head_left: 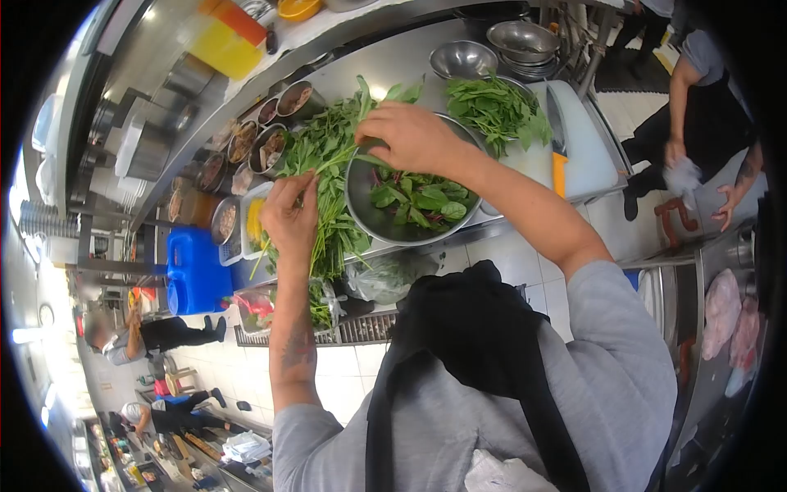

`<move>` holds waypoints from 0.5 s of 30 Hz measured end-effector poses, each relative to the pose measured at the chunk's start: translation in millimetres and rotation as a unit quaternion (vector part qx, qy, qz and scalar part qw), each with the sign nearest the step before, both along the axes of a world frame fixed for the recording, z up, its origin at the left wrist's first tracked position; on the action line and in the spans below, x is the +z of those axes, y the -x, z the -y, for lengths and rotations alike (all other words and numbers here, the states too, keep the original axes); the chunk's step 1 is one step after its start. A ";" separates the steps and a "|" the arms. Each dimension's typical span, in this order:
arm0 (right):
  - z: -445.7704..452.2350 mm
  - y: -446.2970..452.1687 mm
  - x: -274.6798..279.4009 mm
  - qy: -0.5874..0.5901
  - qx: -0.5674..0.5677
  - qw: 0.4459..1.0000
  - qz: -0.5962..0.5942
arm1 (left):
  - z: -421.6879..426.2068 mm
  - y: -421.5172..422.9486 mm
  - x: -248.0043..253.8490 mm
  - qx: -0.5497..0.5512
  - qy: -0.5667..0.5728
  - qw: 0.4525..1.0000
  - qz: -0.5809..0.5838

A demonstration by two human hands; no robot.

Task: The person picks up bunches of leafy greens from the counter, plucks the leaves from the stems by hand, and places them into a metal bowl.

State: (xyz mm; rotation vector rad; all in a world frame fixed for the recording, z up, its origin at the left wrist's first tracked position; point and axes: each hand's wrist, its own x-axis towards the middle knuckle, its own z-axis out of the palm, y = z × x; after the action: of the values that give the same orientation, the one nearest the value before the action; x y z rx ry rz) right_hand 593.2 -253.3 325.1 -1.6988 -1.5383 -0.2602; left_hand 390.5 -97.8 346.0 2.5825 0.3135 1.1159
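My left hand (288, 215) is closed, its fingertips pinching the stem end of a leafy green sprig (338, 157). My right hand (414, 139) grips the same sprig nearer its leaves, fingers curled over the left rim of a metal bowl (358, 203). Loose dark green leaves (422, 199), some with reddish stems, lie inside that bowl. Under and beside both hands spreads a large heap of long-stemmed greens (332, 234). A second pile of picked greens (496, 111) sits beyond the bowl, partly over a white cutting board (586, 152).
A knife with a yellow handle (560, 174) lies on the board. Metal containers of food (270, 152) line the counter's left side, near a blue jerrycan (197, 271). Metal bowls (463, 60) stand at the back. A co-worker (697, 107) is at right; others are lower left.
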 end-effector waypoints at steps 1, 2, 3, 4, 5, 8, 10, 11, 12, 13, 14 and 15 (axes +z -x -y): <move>-2.2 6.7 -3.7 0.010 -0.008 1.000 -0.005 | -0.1 2.1 -2.1 -0.003 0.003 1.000 0.013; -4.7 11.9 -8.4 -0.030 -0.027 0.999 0.002 | -0.4 4.1 -3.8 -0.008 0.006 1.000 0.026; -7.3 12.3 -10.7 -0.029 -0.025 0.999 0.003 | -0.5 5.7 -4.7 -0.006 0.007 1.000 0.026; -9.2 11.9 -12.6 -0.038 -0.042 0.998 0.001 | 0.1 6.9 -5.7 -0.004 -0.004 1.000 0.023; -10.3 10.4 -14.2 -0.046 -0.060 0.997 0.000 | 0.7 7.0 -6.5 -0.003 -0.015 1.000 0.019; -11.1 1.0 -18.0 -0.080 -0.060 0.994 0.048 | 3.1 6.2 -9.6 -0.005 -0.003 1.000 0.019; -7.6 -2.7 -18.0 -0.093 -0.061 0.993 0.050 | 13.4 4.1 -5.4 -0.002 0.024 1.000 -0.009; -5.7 -3.8 -16.6 -0.107 -0.059 0.991 0.052 | 17.4 2.6 -3.7 0.005 0.050 0.998 -0.036; -2.9 -4.0 -15.5 -0.106 -0.059 0.991 0.052 | 15.6 0.5 -7.5 0.004 0.051 0.998 -0.036; 1.1 -3.5 -14.7 -0.099 -0.054 0.992 0.050 | 12.2 -3.1 -12.8 -0.010 0.024 0.999 -0.019; 5.2 -2.9 -14.7 -0.094 -0.049 0.993 0.049 | 9.3 -6.4 -16.4 -0.024 -0.004 1.000 -0.001; 9.9 -1.8 -16.9 -0.093 -0.050 0.993 0.050 | 7.1 -8.3 -18.8 -0.025 -0.003 1.000 0.000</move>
State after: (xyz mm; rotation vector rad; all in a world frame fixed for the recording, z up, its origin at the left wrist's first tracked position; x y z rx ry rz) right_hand 595.0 -263.2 308.2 -1.6388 -1.4530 -0.5311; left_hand 398.8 -104.9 327.2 2.5813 0.2437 1.1011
